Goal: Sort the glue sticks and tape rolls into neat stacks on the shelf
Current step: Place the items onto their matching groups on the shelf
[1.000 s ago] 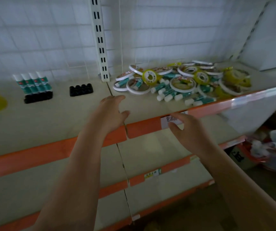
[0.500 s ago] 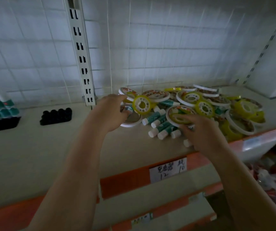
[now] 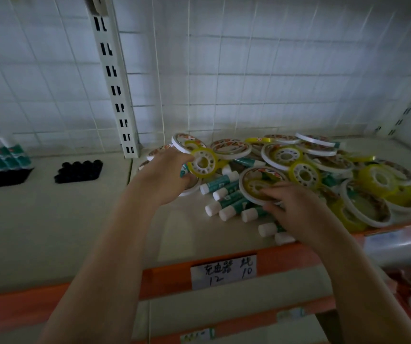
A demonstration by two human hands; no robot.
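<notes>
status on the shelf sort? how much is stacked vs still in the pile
Done: one row of upright glue sticks at far left. In hand: both hands in the mixed pile; left hand at a yellow tape roll, right hand on a white-rimmed roll; neither grip clearly closed. Left: nearly all rolls and loose sticks.

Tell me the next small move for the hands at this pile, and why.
Probably lift the yellow tape roll out with the left hand, which touches it. It sits on top of the jumble of rolls and glue sticks, so it comes free easily. The right hand rests on a white-rimmed roll.
</notes>
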